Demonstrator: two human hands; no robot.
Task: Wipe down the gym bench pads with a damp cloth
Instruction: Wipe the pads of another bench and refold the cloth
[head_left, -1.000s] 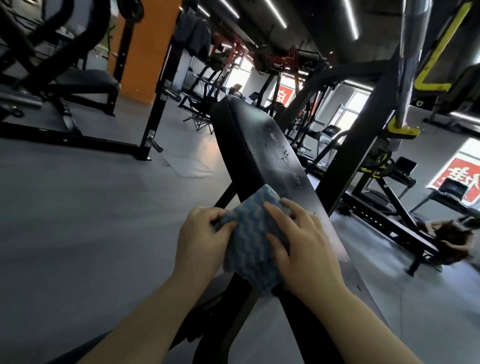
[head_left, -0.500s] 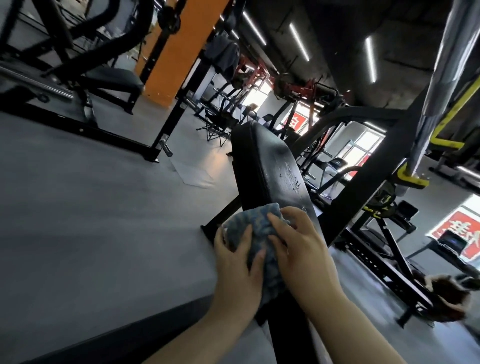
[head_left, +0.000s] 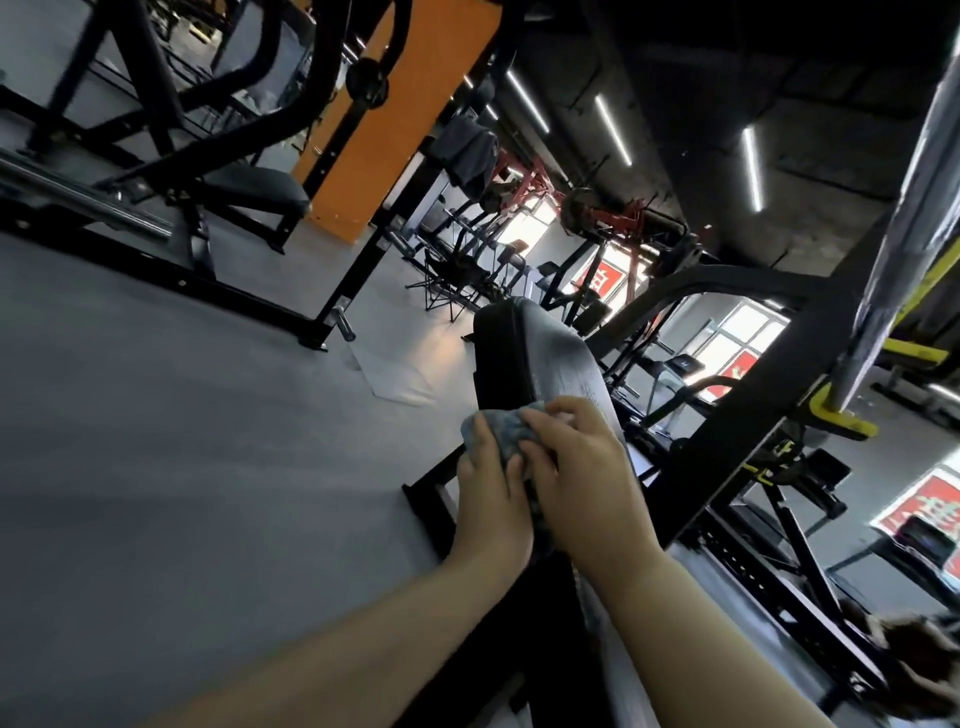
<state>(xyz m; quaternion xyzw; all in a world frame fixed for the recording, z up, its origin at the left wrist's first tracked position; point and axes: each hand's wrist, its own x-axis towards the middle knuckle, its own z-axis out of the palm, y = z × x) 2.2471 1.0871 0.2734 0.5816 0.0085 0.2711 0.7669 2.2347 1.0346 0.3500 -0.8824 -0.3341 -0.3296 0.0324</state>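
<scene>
Both hands have slid farther up the bench pad (head_left: 540, 358) since a second ago, and the blue cloth (head_left: 501, 431) has bunched smaller between them. Left hand (head_left: 493, 499) grips the cloth's near-left side — fingers curled over it. Right hand (head_left: 576, 467) clamps it against the pad's near part, beside a black rack upright (head_left: 769, 405).
</scene>
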